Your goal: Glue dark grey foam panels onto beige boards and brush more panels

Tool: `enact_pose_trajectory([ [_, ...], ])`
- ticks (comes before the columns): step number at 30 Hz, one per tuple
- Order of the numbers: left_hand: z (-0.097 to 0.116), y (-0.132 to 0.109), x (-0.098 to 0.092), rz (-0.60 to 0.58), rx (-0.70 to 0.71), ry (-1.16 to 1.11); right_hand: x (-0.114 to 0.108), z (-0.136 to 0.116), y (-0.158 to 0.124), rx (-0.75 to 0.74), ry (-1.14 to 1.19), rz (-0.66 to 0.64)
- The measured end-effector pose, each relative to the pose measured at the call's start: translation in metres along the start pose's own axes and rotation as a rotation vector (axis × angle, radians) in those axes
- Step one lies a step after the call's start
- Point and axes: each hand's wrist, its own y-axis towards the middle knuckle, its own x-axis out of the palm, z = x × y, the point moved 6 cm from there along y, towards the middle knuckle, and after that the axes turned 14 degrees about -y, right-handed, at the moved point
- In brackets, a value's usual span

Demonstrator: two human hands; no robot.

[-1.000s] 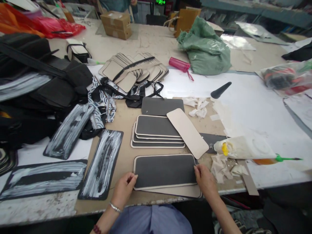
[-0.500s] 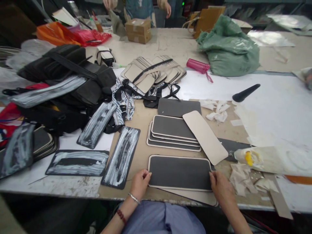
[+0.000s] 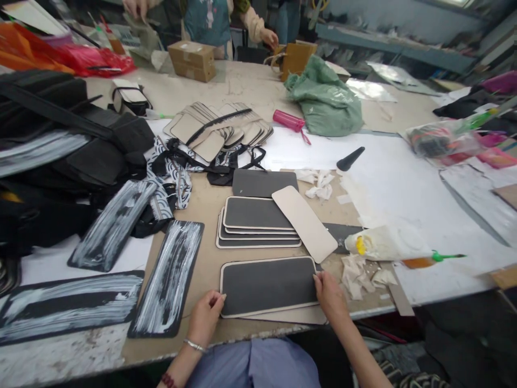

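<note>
A dark grey rectangular panel with a beige border [image 3: 269, 285] lies near the table's front edge, between my hands. My left hand [image 3: 207, 315] pinches its lower left corner, thumb and fingers closed. At the right edge, my right hand [image 3: 332, 293] grips it with bent fingers. Underneath, part of a beige panel [image 3: 286, 315] sticks out along the front. Just behind is a stack of similar dark panels [image 3: 258, 213], with a plain beige panel [image 3: 305, 223] leaning slantwise over its right end. Left of my hands lies a black panel streaked with white paste [image 3: 167, 280].
More streaked panels [image 3: 72, 304] and black bags [image 3: 100, 145] fill the left. Fanned beige pieces [image 3: 218, 129] lie farther back. A whitish bag with a yellow tip [image 3: 388, 242] and crumpled scraps [image 3: 355, 275] are at right. Across the table, a co-worker's hand [image 3: 270, 39] is near a brown object.
The view has swung to the right, so everything sits farther left. Both my hands still hold the panel's ends. The co-worker's hand has come closer to the brown object.
</note>
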Motion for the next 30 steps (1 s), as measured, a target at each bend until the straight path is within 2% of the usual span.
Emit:
enact_pose_trajectory([
  [17, 0.006, -0.001, -0.001, 0.058, 0.017, 0.009, 0.009, 0.006, 0.002, 0.018, 0.026, -0.045],
  [22, 0.007, -0.003, -0.002, 0.072, 0.033, -0.008, 0.008, 0.004, 0.003, -0.016, 0.041, -0.032],
  [30, 0.01, -0.004, -0.003, 0.062, 0.036, 0.015, 0.005, 0.0, 0.003, 0.019, 0.003, -0.081],
])
